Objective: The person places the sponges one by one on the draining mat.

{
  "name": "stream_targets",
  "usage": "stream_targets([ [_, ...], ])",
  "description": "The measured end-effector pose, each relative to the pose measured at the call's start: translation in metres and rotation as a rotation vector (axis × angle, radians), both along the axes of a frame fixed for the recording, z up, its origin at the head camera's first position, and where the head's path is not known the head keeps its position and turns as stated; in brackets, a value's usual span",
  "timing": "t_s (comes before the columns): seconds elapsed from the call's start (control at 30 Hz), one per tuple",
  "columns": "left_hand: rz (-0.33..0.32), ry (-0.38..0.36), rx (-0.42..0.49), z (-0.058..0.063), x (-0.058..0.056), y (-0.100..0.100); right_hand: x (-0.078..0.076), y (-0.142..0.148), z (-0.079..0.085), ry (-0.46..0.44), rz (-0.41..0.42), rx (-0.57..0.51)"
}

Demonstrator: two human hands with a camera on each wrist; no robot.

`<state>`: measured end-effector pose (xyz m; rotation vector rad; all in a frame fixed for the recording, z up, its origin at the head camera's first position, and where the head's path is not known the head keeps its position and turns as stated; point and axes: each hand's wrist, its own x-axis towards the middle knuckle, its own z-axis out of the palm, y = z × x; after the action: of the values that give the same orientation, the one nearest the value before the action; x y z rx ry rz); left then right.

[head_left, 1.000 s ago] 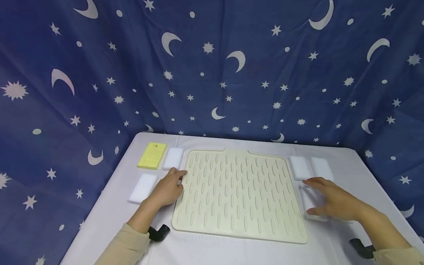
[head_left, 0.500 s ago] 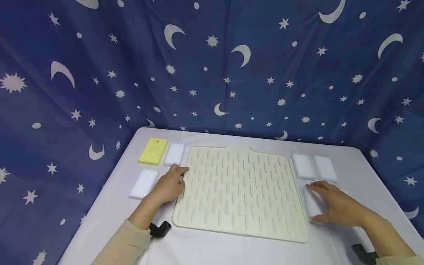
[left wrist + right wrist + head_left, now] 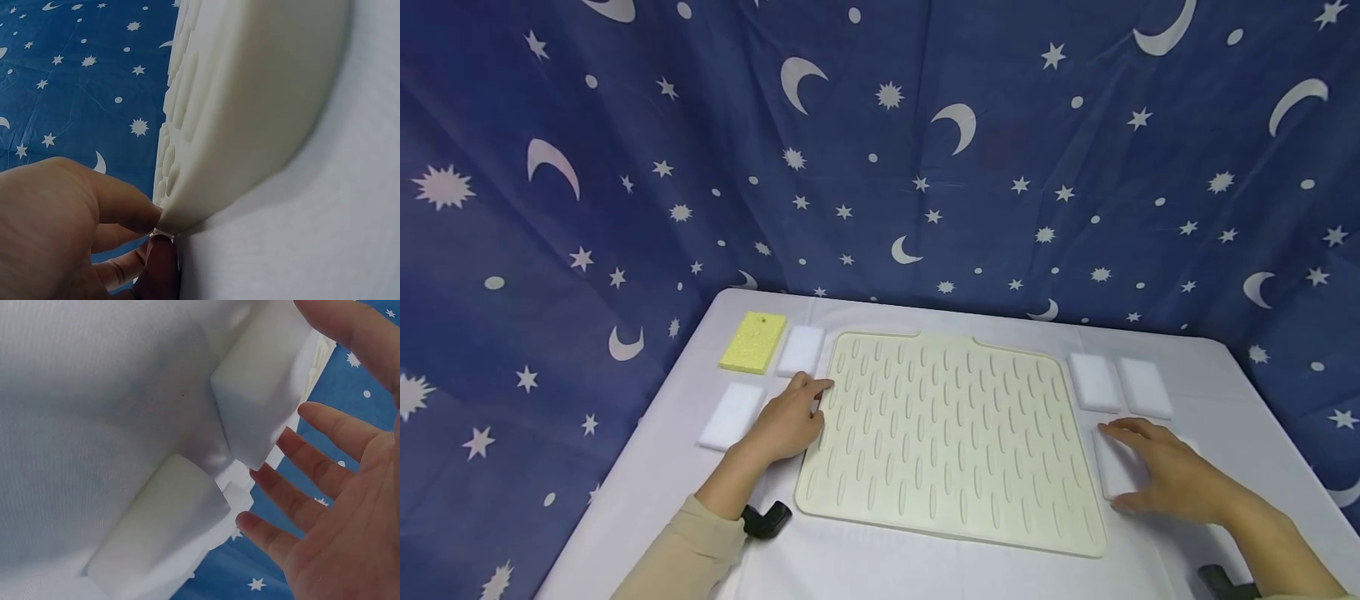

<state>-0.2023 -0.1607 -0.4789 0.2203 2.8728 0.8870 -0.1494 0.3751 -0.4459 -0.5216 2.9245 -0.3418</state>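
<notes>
In the head view a cream ridged drying mat lies flat at the middle of the table. My left hand is at its left edge; in the left wrist view thumb and finger pinch that edge. Over on the right, my right hand arches above a white sponge block, thumb and fingers spread. The right wrist view shows that hand with its fingers apart, close to white sponge blocks; part of the block below it is hidden.
Two white blocks stand beyond the right hand. Left of the mat are two more white blocks and a yellow sponge. A dark blue curtain hangs behind the white-covered table.
My right hand has shifted slightly toward me over its white block, and its fingers stay spread. The left hand keeps its place at the mat's edge. The head view has tilted a little.
</notes>
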Motion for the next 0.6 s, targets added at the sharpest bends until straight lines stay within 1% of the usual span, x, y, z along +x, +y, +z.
stream_targets([
  [0.3, -0.001, -0.001, 0.004, 0.0011, 0.0004, 0.0007, -0.0019, 0.0016, -0.0001, 0.018, 0.003, 0.017],
  [0.6, -0.007, 0.000, 0.010, 0.0000, 0.0004, 0.0004, -0.0018, -0.0019, 0.0081, 0.030, 0.009, 0.000],
])
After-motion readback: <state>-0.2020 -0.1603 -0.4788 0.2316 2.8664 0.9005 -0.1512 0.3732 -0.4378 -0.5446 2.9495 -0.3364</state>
